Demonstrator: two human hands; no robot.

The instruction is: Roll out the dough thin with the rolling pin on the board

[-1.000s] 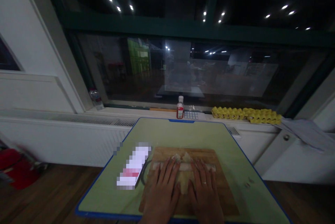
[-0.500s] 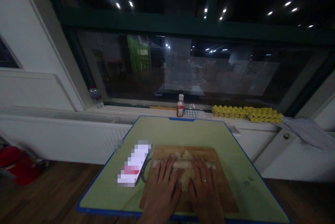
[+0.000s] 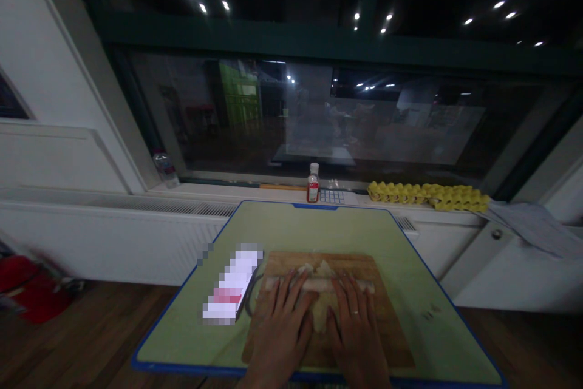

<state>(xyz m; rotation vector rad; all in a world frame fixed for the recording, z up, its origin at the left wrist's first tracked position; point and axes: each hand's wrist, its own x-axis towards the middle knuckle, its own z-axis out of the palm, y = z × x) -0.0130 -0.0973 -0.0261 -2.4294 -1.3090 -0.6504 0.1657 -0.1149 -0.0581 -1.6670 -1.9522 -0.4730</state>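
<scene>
A pale rolling pin (image 3: 316, 285) lies crosswise on a wooden cutting board (image 3: 348, 260). Beneath it is a flattened piece of pale dough (image 3: 320, 316), whose ragged far edge shows beyond the pin. My left hand (image 3: 285, 319) rests on the pin's left part, fingers stretched forward over it. On the right part lies my right hand (image 3: 357, 322), also with straight fingers, a ring on one of them. Both thumbs point inward over the dough, apart from each other. The palms hide some of the board and dough.
The board sits on a light green table (image 3: 300, 228) with a blue rim. A blurred-out bright phone-like panel (image 3: 232, 286) stands at left. Along the windowsill are a small red-labelled bottle (image 3: 313, 186), yellow egg trays (image 3: 423, 195) and a clear bottle (image 3: 165, 167).
Both hands stay on the rolling pin in nearly the same place. Slightly more dough shows beyond the pin. The camera view has shifted a little.
</scene>
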